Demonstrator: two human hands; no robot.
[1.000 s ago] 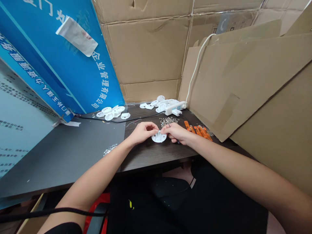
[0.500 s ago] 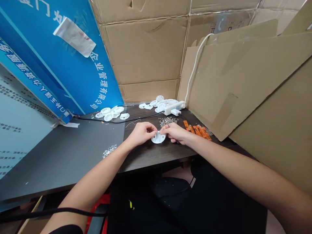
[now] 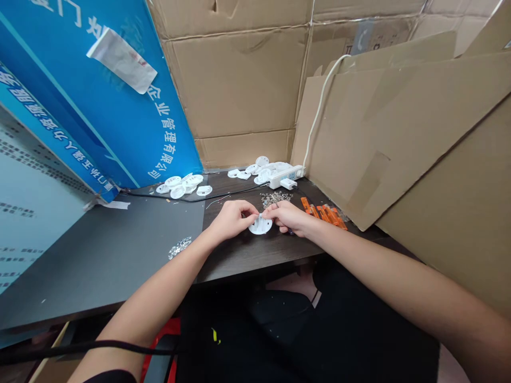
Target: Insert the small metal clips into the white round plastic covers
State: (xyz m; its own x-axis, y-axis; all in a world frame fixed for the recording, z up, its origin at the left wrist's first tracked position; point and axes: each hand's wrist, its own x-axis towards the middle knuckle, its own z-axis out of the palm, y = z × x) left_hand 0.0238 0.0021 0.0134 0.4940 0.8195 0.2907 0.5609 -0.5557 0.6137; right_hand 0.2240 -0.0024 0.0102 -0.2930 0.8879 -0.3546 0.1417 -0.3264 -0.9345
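A round white plastic disc (image 3: pixel 260 225) with small holes is tilted up above the dark tabletop. My left hand (image 3: pixel 233 218) is closed, thumb and fingertips pinching the disc's upper left edge. From the other side my right hand (image 3: pixel 288 217) is closed as well, its fingertips pressed to the disc's top edge. A small dark thing (image 3: pixel 290 232) pokes out under my right palm; its kind is not clear. Whatever tiny part may lie between the fingertips is hidden. Just behind my right hand lies a pile of small metal parts (image 3: pixel 275 198).
White discs lie in two heaps, one at the back left (image 3: pixel 183 185) and one by the power strip (image 3: pixel 281 178). Orange pieces (image 3: pixel 327 215) lie right of my hand, clear small parts (image 3: pixel 179 247) on the grey mat (image 3: pixel 131 255). A black cable (image 3: pixel 223 196) crosses behind; cardboard panels (image 3: pixel 247 80) enclose the desk.
The disc has shifted very slightly to the right in view. Both hands keep the same grip, and everything else stays in place.
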